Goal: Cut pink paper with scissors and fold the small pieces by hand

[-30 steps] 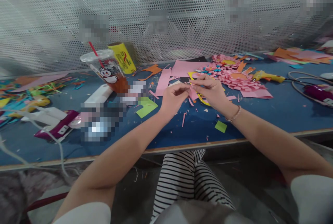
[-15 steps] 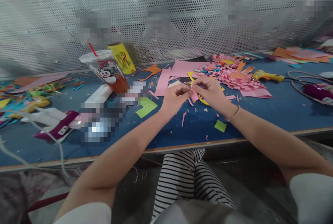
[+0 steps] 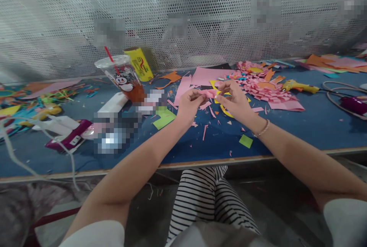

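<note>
Between my two hands a small piece of pink paper (image 3: 208, 93) is stretched sideways above the blue table. My left hand (image 3: 189, 103) pinches its left end between thumb and fingers. At its right end, the thumb and forefinger of my right hand (image 3: 233, 99) are closed on it. Partly hidden behind my right hand lie yellow paper cut-outs (image 3: 228, 111). Pink paper flowers with orange centres (image 3: 265, 86) lie just beyond, to the right. Pink paper sheets (image 3: 210, 75) are spread behind my hands.
Left of my hands stand a tilted drink cup (image 3: 126, 82) with a red straw and a yellow can-like container (image 3: 140, 65). A purple power strip (image 3: 70, 136) with cables lies at the left. A yellow glue gun (image 3: 299, 86) rests at the right. Green paper scraps (image 3: 246, 140) lie near the front edge.
My hands have drawn slightly apart, and the pink paper now shows spread out between them instead of hanging below the fingertips. The whole view has shifted slightly.
</note>
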`<action>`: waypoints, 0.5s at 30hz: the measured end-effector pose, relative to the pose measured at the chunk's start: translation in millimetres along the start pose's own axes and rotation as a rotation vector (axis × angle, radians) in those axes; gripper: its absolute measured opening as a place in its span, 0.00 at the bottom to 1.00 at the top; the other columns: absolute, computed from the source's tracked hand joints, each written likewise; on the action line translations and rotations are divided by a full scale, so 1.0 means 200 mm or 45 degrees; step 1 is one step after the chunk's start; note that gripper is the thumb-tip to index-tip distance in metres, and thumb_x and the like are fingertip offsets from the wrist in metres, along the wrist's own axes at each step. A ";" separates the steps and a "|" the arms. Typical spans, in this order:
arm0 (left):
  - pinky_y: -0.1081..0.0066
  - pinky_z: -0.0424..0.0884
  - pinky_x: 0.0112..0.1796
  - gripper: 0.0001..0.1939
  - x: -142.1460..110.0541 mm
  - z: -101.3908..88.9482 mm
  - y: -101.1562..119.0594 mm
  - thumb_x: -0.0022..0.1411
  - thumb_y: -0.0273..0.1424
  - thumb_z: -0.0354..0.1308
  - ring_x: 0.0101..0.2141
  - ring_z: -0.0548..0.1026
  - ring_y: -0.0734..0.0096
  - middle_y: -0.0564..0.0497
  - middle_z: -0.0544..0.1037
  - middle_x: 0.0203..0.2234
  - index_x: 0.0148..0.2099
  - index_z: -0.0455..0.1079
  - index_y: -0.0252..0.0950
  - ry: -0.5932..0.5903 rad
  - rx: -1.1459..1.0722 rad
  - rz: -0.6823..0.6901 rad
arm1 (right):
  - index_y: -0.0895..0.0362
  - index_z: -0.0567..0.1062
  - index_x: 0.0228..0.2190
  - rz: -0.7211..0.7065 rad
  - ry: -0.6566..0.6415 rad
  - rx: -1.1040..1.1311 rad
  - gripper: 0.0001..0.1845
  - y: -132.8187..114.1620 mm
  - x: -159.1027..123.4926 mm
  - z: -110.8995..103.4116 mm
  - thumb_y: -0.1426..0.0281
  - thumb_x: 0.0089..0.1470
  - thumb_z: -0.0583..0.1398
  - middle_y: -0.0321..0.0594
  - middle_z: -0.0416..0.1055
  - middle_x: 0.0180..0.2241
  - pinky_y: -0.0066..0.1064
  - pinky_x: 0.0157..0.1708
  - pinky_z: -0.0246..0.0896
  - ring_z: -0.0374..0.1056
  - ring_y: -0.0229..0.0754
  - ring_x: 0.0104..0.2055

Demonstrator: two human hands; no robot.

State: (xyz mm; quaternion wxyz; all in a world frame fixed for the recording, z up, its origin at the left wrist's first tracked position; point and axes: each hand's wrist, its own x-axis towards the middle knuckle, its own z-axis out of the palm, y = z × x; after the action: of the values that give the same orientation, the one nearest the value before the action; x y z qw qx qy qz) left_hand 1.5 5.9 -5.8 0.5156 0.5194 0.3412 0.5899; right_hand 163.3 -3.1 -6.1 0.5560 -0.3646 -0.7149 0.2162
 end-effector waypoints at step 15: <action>0.73 0.71 0.34 0.10 -0.04 0.03 0.03 0.46 0.27 0.63 0.28 0.76 0.75 0.51 0.77 0.25 0.30 0.65 0.32 -0.157 -0.117 -0.239 | 0.53 0.67 0.36 -0.020 0.008 -0.002 0.11 0.02 0.01 0.03 0.73 0.48 0.58 0.37 0.66 0.36 0.32 0.32 0.64 0.65 0.38 0.35</action>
State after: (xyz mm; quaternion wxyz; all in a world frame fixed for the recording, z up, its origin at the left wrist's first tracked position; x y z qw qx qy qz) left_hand 5.4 -3.6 -0.9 0.6119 0.4963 0.3286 0.5209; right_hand 158.8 0.8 -9.2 0.5598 -0.3601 -0.7162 0.2099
